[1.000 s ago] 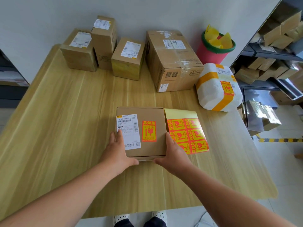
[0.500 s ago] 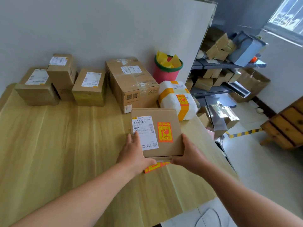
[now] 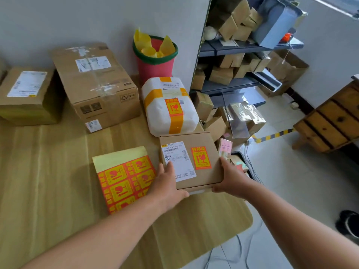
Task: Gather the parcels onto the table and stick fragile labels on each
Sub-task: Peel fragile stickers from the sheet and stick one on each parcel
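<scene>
Both the left hand (image 3: 167,188) and right hand (image 3: 232,178) grip the labelled flat carton (image 3: 191,162), probably setting it aside beside the white parcel (image 3: 169,107); next needs an unlabelled box.

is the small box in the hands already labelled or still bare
Labelled. The small box, held between the left hand and right hand, carries an orange fragile sticker beside its white shipping label.

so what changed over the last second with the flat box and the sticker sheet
Both hands, left hand and right hand, carried the flat box rightward to the table's right edge, uncovering the label sheet. Grip unchanged; white parcel and the other boxes stayed put.
</scene>
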Demonstrator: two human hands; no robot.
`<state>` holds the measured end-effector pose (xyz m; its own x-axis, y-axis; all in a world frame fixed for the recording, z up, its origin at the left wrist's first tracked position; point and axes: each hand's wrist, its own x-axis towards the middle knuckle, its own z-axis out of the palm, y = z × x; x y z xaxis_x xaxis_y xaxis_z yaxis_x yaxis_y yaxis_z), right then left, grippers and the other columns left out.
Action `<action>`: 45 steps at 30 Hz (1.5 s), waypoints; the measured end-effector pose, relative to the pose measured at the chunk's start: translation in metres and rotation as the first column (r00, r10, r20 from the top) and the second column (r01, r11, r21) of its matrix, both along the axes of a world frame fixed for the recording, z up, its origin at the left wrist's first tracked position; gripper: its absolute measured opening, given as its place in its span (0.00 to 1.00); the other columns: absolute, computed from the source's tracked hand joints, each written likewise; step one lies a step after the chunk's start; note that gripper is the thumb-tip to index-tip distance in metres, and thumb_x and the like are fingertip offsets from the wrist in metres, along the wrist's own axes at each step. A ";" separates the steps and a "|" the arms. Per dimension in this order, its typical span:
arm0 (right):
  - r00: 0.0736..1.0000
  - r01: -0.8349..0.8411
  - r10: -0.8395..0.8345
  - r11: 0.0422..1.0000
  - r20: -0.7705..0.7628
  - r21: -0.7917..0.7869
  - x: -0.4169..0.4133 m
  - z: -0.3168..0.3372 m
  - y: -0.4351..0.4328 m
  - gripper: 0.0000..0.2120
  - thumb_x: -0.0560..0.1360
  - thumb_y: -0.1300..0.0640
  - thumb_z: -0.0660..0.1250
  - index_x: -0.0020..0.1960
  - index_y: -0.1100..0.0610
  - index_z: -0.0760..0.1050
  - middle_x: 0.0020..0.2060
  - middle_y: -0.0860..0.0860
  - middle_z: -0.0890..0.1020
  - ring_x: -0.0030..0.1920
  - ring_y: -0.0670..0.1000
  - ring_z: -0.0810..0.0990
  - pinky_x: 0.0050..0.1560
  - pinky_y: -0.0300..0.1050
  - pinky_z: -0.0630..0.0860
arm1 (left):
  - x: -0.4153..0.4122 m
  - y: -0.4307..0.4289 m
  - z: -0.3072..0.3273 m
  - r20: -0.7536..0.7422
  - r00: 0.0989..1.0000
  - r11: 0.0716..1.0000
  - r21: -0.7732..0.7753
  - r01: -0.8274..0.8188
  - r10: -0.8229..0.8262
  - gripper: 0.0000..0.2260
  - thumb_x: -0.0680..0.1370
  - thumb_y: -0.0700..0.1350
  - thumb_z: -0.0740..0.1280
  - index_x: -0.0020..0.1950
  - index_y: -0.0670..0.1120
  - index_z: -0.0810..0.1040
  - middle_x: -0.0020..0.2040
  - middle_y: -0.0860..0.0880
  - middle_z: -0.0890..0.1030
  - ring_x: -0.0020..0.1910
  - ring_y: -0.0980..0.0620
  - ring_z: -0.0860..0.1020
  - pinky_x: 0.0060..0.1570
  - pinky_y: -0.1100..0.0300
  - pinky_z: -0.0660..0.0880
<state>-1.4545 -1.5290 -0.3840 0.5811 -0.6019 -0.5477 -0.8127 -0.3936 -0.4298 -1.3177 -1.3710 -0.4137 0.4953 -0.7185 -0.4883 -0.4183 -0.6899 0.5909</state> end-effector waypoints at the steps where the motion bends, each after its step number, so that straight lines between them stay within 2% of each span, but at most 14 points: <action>1: 1.000 -0.007 0.007 1.000 -0.019 -0.001 0.001 -0.003 -0.007 0.44 0.66 0.58 0.78 0.74 0.52 0.55 0.53 0.45 0.71 0.53 0.48 0.72 0.51 0.41 0.73 | -0.001 -0.006 -0.004 -0.009 1.000 1.000 0.014 0.001 -0.001 0.49 0.72 0.54 0.72 0.78 0.47 0.39 0.78 0.43 0.38 0.78 0.45 0.50 0.72 0.58 0.55; 5: 0.993 -0.059 0.056 0.998 -0.108 -0.025 0.006 -0.020 -0.024 0.46 0.66 0.57 0.78 0.74 0.54 0.53 0.64 0.51 0.73 0.57 0.51 0.74 0.57 0.47 0.76 | 0.000 -0.019 -0.016 0.022 1.000 0.997 0.075 0.012 -0.014 0.47 0.73 0.54 0.71 0.79 0.48 0.41 0.79 0.44 0.41 0.77 0.44 0.53 0.72 0.56 0.59; 7: 0.979 -0.099 0.094 0.995 -0.179 -0.022 0.011 -0.021 -0.028 0.46 0.66 0.56 0.77 0.75 0.55 0.52 0.65 0.52 0.72 0.59 0.53 0.75 0.58 0.47 0.75 | 0.005 -0.020 -0.017 0.043 0.999 0.995 0.094 0.024 -0.028 0.45 0.72 0.57 0.71 0.79 0.48 0.46 0.78 0.45 0.50 0.75 0.46 0.58 0.70 0.55 0.64; 11: 0.916 -0.289 0.236 0.949 -0.325 -0.126 0.036 0.006 -0.037 0.26 0.73 0.53 0.70 0.67 0.56 0.66 0.62 0.54 0.75 0.58 0.55 0.76 0.56 0.50 0.77 | 0.025 -0.020 0.003 0.160 0.987 0.997 0.075 0.017 -0.029 0.31 0.72 0.60 0.68 0.72 0.50 0.65 0.67 0.51 0.69 0.64 0.50 0.70 0.59 0.53 0.72; 13: 0.949 -0.269 0.201 0.920 -0.243 -0.287 0.055 0.025 -0.035 0.24 0.75 0.48 0.68 0.67 0.54 0.68 0.60 0.53 0.76 0.58 0.55 0.77 0.56 0.51 0.77 | 0.042 -0.019 0.019 0.261 0.965 1.000 0.011 -0.028 0.024 0.29 0.74 0.60 0.67 0.71 0.50 0.66 0.68 0.51 0.70 0.65 0.50 0.70 0.61 0.53 0.71; 15: 0.977 -0.204 0.210 0.896 -0.028 -0.395 0.081 0.044 -0.027 0.23 0.76 0.48 0.67 0.68 0.53 0.69 0.61 0.51 0.77 0.57 0.54 0.77 0.55 0.50 0.75 | 0.062 -0.015 0.035 0.356 0.929 0.995 -0.061 -0.083 0.099 0.32 0.75 0.60 0.66 0.74 0.48 0.62 0.72 0.50 0.67 0.69 0.49 0.66 0.66 0.54 0.67; 19: 0.894 -0.228 0.361 0.878 0.267 -0.421 0.143 0.070 -0.001 0.25 0.77 0.51 0.65 0.72 0.51 0.65 0.68 0.50 0.71 0.66 0.54 0.70 0.62 0.50 0.70 | 0.106 0.002 0.065 0.485 0.832 0.962 -0.165 -0.216 0.270 0.37 0.75 0.59 0.67 0.77 0.47 0.55 0.76 0.48 0.59 0.74 0.46 0.60 0.70 0.53 0.60; 23: 0.843 -0.275 0.425 0.868 0.330 -0.414 0.205 0.075 0.015 0.32 0.76 0.51 0.68 0.75 0.54 0.59 0.73 0.51 0.64 0.71 0.55 0.65 0.67 0.49 0.65 | 0.155 0.026 0.082 0.516 0.741 0.903 -0.225 -0.366 0.429 0.42 0.73 0.59 0.69 0.78 0.47 0.51 0.78 0.46 0.53 0.76 0.44 0.56 0.72 0.50 0.61; 27: 0.877 -0.215 0.321 0.928 0.358 -0.306 0.258 0.073 0.019 0.37 0.76 0.51 0.68 0.78 0.53 0.53 0.75 0.51 0.60 0.73 0.54 0.63 0.68 0.49 0.65 | 0.206 0.042 0.085 0.408 0.710 0.817 -0.230 -0.529 0.574 0.47 0.72 0.59 0.71 0.78 0.48 0.43 0.79 0.45 0.48 0.77 0.45 0.53 0.71 0.48 0.60; 30: 0.907 -0.172 0.253 0.952 0.336 -0.252 0.291 0.070 0.016 0.38 0.76 0.50 0.69 0.78 0.54 0.51 0.75 0.53 0.61 0.73 0.54 0.63 0.68 0.49 0.65 | 0.237 0.045 0.084 0.312 0.716 0.780 -0.195 -0.595 0.624 0.48 0.72 0.59 0.70 0.79 0.47 0.41 0.79 0.46 0.48 0.76 0.45 0.55 0.68 0.49 0.63; 36: 0.956 -0.118 0.155 0.980 0.251 -0.157 0.341 0.059 0.014 0.39 0.78 0.46 0.65 0.79 0.57 0.47 0.75 0.54 0.62 0.73 0.56 0.64 0.65 0.49 0.66 | 0.282 0.043 0.068 0.047 0.731 0.728 -0.159 -0.667 0.680 0.44 0.75 0.62 0.65 0.79 0.45 0.41 0.78 0.47 0.54 0.75 0.45 0.60 0.64 0.52 0.66; 39: 0.961 0.015 -0.015 1.000 0.277 0.000 0.360 0.046 0.013 0.33 0.77 0.41 0.62 0.75 0.57 0.57 0.69 0.55 0.71 0.66 0.58 0.72 0.63 0.50 0.70 | 0.298 0.038 0.058 -0.128 0.669 0.656 -0.134 -0.743 0.732 0.39 0.77 0.63 0.62 0.78 0.46 0.46 0.77 0.47 0.59 0.71 0.44 0.65 0.57 0.53 0.67; 41: 0.948 0.091 -0.116 0.991 0.297 0.097 0.368 0.038 0.014 0.29 0.76 0.40 0.62 0.69 0.57 0.65 0.61 0.54 0.77 0.58 0.56 0.77 0.61 0.54 0.74 | 0.309 0.036 0.050 -0.253 0.613 0.610 -0.099 -0.786 0.749 0.34 0.77 0.63 0.60 0.76 0.47 0.54 0.73 0.47 0.65 0.68 0.42 0.68 0.56 0.52 0.67; 45: 0.910 0.159 -0.214 0.971 0.354 0.179 0.374 0.027 0.019 0.15 0.79 0.49 0.63 0.62 0.55 0.73 0.50 0.50 0.82 0.49 0.50 0.81 0.49 0.46 0.79 | 0.317 0.039 0.039 -0.374 0.527 0.528 -0.108 -0.842 0.763 0.20 0.77 0.57 0.62 0.65 0.49 0.66 0.60 0.48 0.75 0.56 0.44 0.75 0.57 0.46 0.75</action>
